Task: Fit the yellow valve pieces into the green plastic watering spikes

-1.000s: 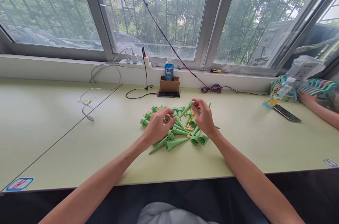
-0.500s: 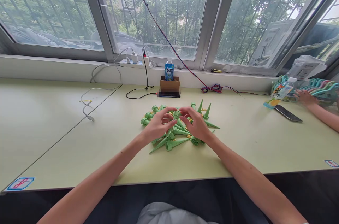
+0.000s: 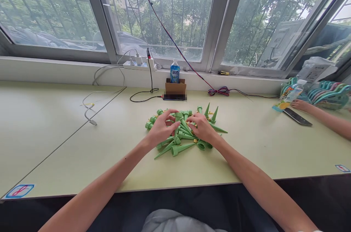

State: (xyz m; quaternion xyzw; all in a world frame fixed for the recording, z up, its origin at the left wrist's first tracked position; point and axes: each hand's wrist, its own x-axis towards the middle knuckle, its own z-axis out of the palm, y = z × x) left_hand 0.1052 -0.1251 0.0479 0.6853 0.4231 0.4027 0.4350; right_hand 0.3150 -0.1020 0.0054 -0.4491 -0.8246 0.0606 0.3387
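Note:
In my left hand [image 3: 161,128] is a green plant watering spike [image 3: 178,116], gripped between thumb and fingers with its wide capped end up and its point down. My right hand [image 3: 204,127] is just to the right of it, low over the pile, fingers curled together. Small yellow bits show near those fingertips; whether they are pinched is unclear. Around and under both hands lies a pile of green spikes [image 3: 183,148] with ribbed caps and small yellow pieces. Two spikes [image 3: 215,115] stand point up at the pile's right side.
Behind the pile a phone [image 3: 174,97] lies before a cardboard box [image 3: 175,88] and a blue bottle [image 3: 174,71]. Cables [image 3: 151,78] run from a power strip [image 3: 134,65]. At right, another person's hand [image 3: 301,105] is near a phone [image 3: 297,117], a drink bottle [image 3: 289,96] and hangers [image 3: 326,93].
My right hand has left the spike's cap and moved down toward the pile. My left hand still holds the spike, slightly further left. The other person's hand has shifted left toward the bottle.

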